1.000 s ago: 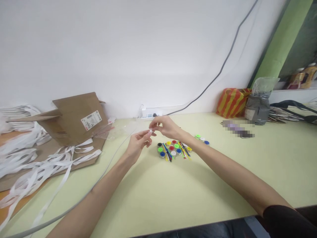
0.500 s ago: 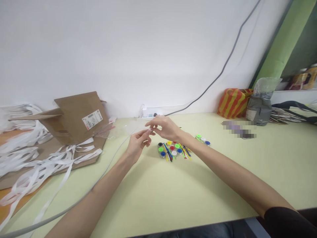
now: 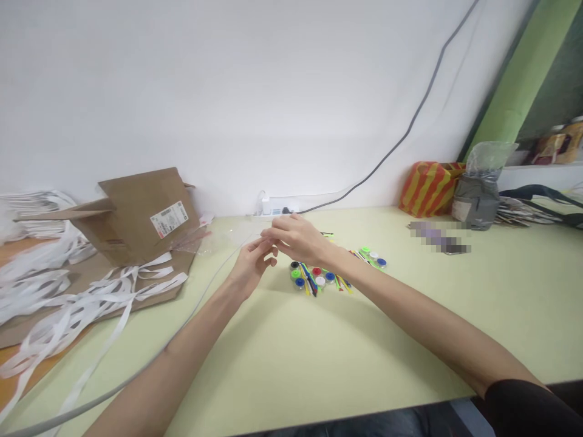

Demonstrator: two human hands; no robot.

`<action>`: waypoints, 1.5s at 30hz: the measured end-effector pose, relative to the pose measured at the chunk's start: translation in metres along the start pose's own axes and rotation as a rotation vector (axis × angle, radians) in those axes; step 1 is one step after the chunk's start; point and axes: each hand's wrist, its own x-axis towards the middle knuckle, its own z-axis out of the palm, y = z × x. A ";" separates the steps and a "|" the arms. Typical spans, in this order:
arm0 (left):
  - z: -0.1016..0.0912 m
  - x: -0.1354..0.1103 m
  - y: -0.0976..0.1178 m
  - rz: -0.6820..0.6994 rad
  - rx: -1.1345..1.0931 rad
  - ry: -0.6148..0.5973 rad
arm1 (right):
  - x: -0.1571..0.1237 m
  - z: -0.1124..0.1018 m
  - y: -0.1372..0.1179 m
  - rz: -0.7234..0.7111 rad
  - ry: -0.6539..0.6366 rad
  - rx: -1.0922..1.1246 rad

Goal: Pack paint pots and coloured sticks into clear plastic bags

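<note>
My left hand and my right hand meet above the middle of the table, fingertips touching. Both are closed in a pinch, and whatever small thing lies between them is hidden by the fingers. Below and right of them sits a cluster of small clear round pieces with coloured tops, such as a green one, a blue one and a red one. Thin coloured sticks lie among these. My right forearm passes over part of the cluster; more round pieces show beyond it.
An open cardboard box and tangled white straps fill the left side. A grey cable runs under my left arm. At the back stand a power strip, a striped bag and a grey bag.
My right hand has shifted slightly left and tilted over the left fingertips. The small pale thing seen between the fingers before is now covered. My left hand has barely moved.
</note>
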 end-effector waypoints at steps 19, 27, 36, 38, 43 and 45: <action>0.010 -0.002 -0.005 0.070 0.226 0.005 | -0.006 -0.028 0.022 0.303 -0.212 0.936; 0.007 0.000 -0.008 0.104 0.272 -0.001 | -0.006 -0.027 0.022 0.391 -0.268 1.039; -0.008 0.003 -0.009 0.250 0.671 0.089 | -0.020 -0.033 0.059 0.581 -0.032 0.239; -0.012 0.003 -0.012 0.404 1.015 0.023 | -0.030 -0.030 0.070 0.630 -0.131 0.084; -0.016 0.002 -0.011 0.611 1.392 -0.128 | -0.039 -0.017 0.072 0.575 -0.330 0.157; -0.016 0.002 -0.010 0.627 1.408 -0.134 | -0.035 -0.013 0.064 0.541 -0.345 0.241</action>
